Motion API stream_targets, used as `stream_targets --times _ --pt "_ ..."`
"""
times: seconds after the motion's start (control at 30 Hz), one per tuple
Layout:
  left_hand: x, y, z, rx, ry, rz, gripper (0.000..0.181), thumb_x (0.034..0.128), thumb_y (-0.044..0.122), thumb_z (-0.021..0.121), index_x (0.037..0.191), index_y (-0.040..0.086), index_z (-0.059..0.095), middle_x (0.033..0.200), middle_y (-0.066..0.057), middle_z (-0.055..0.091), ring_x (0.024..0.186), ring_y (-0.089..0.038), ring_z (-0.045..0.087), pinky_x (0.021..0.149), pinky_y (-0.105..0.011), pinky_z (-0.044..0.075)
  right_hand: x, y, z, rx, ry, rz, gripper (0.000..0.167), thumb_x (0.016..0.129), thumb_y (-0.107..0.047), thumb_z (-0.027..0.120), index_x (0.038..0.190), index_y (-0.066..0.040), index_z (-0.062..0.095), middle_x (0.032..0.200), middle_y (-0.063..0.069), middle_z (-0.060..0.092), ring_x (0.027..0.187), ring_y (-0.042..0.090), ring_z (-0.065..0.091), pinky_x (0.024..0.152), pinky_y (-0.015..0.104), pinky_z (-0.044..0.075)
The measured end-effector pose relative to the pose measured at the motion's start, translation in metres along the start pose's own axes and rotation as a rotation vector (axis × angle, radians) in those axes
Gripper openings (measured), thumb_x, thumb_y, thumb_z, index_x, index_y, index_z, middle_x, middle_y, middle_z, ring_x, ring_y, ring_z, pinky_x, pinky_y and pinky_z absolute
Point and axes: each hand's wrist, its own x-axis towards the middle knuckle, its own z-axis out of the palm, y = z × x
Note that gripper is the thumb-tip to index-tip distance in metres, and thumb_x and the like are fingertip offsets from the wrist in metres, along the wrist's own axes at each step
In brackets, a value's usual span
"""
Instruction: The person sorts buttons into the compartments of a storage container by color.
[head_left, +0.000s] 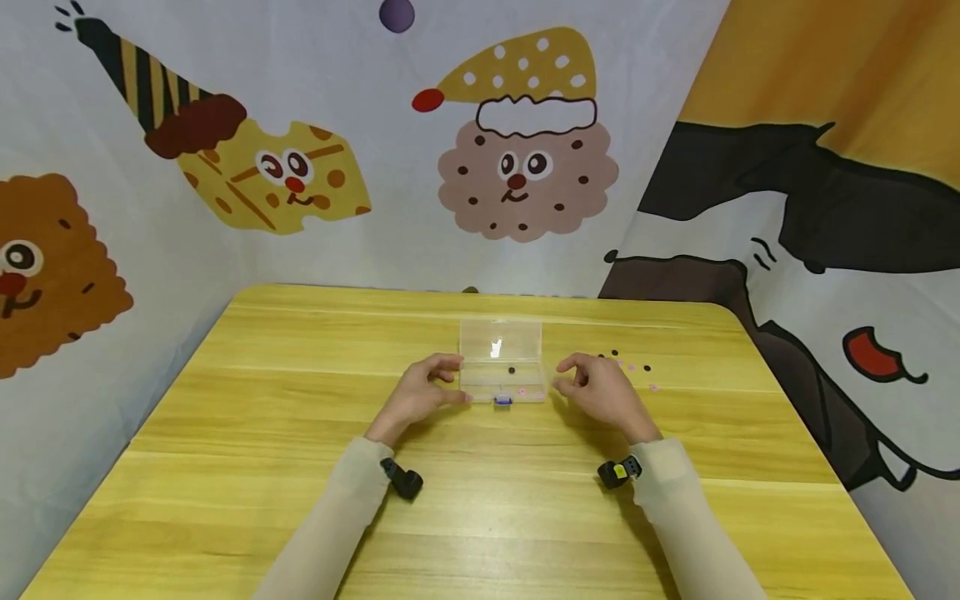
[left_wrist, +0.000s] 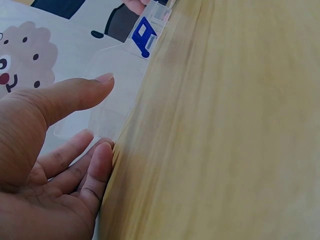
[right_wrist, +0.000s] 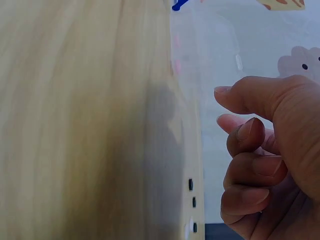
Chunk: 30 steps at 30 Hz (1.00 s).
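Observation:
A small clear plastic box (head_left: 480,377) stands on the table with its lid (head_left: 501,340) raised at the back and a blue latch (head_left: 503,402) in front. In it lie a black round piece (head_left: 512,370) and a pink one (head_left: 522,391). My left hand (head_left: 422,392) is at the box's left end, thumb stretched along the front corner and fingertips by the rear; in the left wrist view the fingers (left_wrist: 102,159) are loosely bent at its edge. Right of the box my right hand (head_left: 600,392) hovers, thumb and index apart, other fingers curled loosely; nothing shows between them.
Several tiny black and pink round pieces lie scattered beyond and right of my right hand, among them a black one (head_left: 647,367) and a pink one (head_left: 654,387). The wooden table (head_left: 487,517) ends at a cartoon-printed cloth (head_left: 405,258) behind it.

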Motion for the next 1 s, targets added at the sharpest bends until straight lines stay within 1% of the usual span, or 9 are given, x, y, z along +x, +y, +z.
stream_targets --times 0.13,0.33,0.47,0.57,0.7,0.83,1.0 --pt "0.000 0.001 0.001 0.001 0.002 -0.001 0.065 0.0803 0.019 0.089 0.139 0.018 0.062 0.136 -0.003 0.062 0.120 -0.025 0.056 0.101 -0.045 0.046 -0.002 0.010 -0.002 0.001 0.001 0.014 0.026 0.096 -0.027 0.074 0.115 -0.010 0.072 0.065 -0.001 0.058 0.050 0.013 0.045 0.048 0.026 0.036" --pt "-0.001 0.001 0.001 0.005 0.004 -0.005 0.065 0.0798 0.019 0.090 0.139 0.019 0.062 0.136 -0.003 0.062 0.120 -0.025 0.056 0.102 -0.045 0.046 -0.004 0.023 -0.006 -0.030 0.000 0.039 0.029 0.096 -0.028 0.073 0.118 -0.009 0.071 0.063 0.000 0.057 0.049 0.013 0.044 0.047 0.026 0.035" --pt "-0.001 0.000 0.001 0.001 0.002 -0.009 0.066 0.0795 0.019 0.090 0.139 0.019 0.062 0.136 -0.002 0.062 0.120 -0.026 0.055 0.103 -0.045 0.045 -0.007 0.031 -0.012 -0.044 0.008 0.065 0.032 0.097 -0.030 0.072 0.121 -0.009 0.070 0.064 0.000 0.058 0.048 0.014 0.044 0.047 0.026 0.034" --pt "-0.001 0.000 0.000 -0.002 0.001 -0.006 0.067 0.0793 0.020 0.090 0.140 0.019 0.061 0.137 -0.002 0.062 0.121 -0.026 0.055 0.103 -0.046 0.045 -0.008 0.036 -0.017 -0.053 0.005 0.085 0.034 0.097 -0.031 0.071 0.122 -0.009 0.069 0.066 0.001 0.060 0.050 0.015 0.047 0.048 0.027 0.036" --pt "-0.001 -0.001 0.000 -0.001 0.003 -0.002 0.067 0.0794 0.019 0.090 0.140 0.018 0.061 0.137 -0.003 0.062 0.121 -0.026 0.055 0.103 -0.045 0.045 -0.010 0.042 -0.023 -0.075 0.012 0.100 0.034 0.098 -0.031 0.070 0.123 -0.008 0.069 0.068 0.001 0.059 0.050 0.015 0.046 0.049 0.028 0.037" --pt "0.000 -0.001 0.001 0.003 0.003 -0.006 0.067 0.0792 0.019 0.090 0.139 0.018 0.062 0.136 -0.003 0.062 0.120 -0.025 0.055 0.103 -0.045 0.045 -0.013 0.049 -0.030 -0.091 0.027 0.109 0.036 0.097 -0.030 0.070 0.124 -0.006 0.068 0.065 0.002 0.058 0.048 0.015 0.043 0.047 0.028 0.035" --pt "0.000 -0.001 0.001 0.003 0.004 -0.005 0.067 0.0785 0.019 0.090 0.139 0.018 0.062 0.136 -0.003 0.063 0.120 -0.025 0.055 0.104 -0.045 0.045 -0.016 0.056 -0.037 -0.088 0.035 0.123 0.039 0.098 -0.030 0.070 0.127 -0.004 0.067 0.066 0.002 0.060 0.049 0.017 0.046 0.047 0.029 0.037"
